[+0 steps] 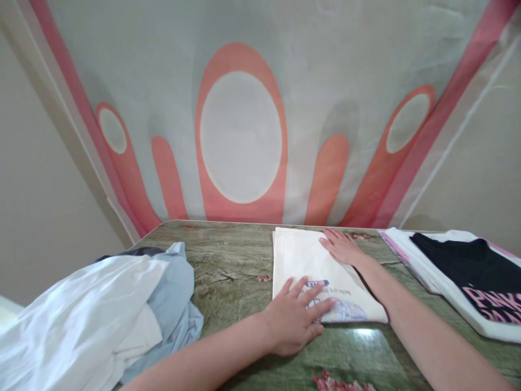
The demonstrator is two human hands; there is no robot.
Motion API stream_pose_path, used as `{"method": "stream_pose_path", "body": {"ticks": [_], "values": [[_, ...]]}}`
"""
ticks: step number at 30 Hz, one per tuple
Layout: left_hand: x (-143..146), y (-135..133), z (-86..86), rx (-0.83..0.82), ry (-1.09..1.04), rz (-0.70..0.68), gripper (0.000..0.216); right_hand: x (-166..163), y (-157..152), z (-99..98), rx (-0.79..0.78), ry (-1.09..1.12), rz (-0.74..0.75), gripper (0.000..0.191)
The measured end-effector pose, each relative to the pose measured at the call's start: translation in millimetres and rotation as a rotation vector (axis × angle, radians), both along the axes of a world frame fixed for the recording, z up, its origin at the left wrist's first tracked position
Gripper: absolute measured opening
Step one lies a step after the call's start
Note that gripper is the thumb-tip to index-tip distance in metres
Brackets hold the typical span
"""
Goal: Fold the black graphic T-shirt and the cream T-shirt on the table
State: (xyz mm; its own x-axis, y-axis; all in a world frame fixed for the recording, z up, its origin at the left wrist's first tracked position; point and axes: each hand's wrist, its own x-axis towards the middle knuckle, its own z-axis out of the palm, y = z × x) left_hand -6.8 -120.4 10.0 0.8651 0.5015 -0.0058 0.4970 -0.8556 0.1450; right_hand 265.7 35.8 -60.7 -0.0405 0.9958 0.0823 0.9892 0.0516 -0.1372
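A folded cream T-shirt (299, 263) with a small printed design lies on the green marbled table (228, 260). My left hand (295, 317) lies flat on its near edge, fingers spread over the print. My right hand (342, 245) rests flat on the shirt's far right corner, fingers stretched out. Neither hand holds anything.
A heap of loose white and pale blue clothes (106, 315) covers the table's left side. At the right sits a stack of folded garments (459, 277) with a black shirt with pink lettering on top. A grey and pink curtain (244, 125) hangs behind the table.
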Motion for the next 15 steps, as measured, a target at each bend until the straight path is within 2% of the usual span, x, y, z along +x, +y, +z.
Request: {"method": "stream_pose_path", "body": {"ticks": [3,6,11,15], "values": [[8.1,-11.4,1.7,0.056,-0.030,-0.096,0.050,0.8,0.2,-2.1,0.002,-0.007,-0.004,0.065],[24.9,-13.1,-3.7,0.083,-0.061,-0.133,0.055,1.5,0.5,-3.7,0.016,-0.010,0.002,0.064],[56.1,9.5,-14.6,0.124,-0.030,-0.184,0.047,4.8,6.3,-2.8,0.012,-0.039,0.006,0.062],[66.2,28.4,-17.4,0.161,-0.009,-0.200,0.047,10.7,18.0,0.3,0.009,-0.041,-0.017,0.062]]}}
